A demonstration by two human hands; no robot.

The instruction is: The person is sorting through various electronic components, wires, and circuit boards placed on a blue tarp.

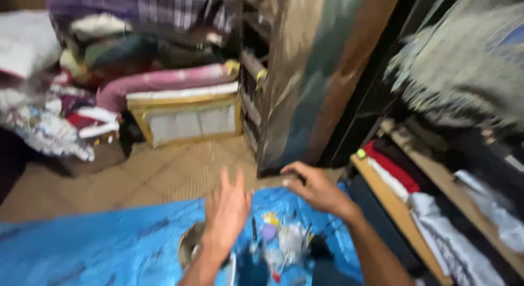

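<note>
Now you are spreading your empty left hand point(226, 207) and right hand point(316, 189), fingers open, low in the frame, just above a blurred cluster of small colourful items point(281, 239) lying on the crinkled blue plastic sheet point(98, 248).

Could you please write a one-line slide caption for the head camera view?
Left hand and right hand, both open, hover over a blue sheet with small items.

Tan tiled floor point(158, 177), wooden shelves point(398, 209), piled bedding point(164, 81)
</note>
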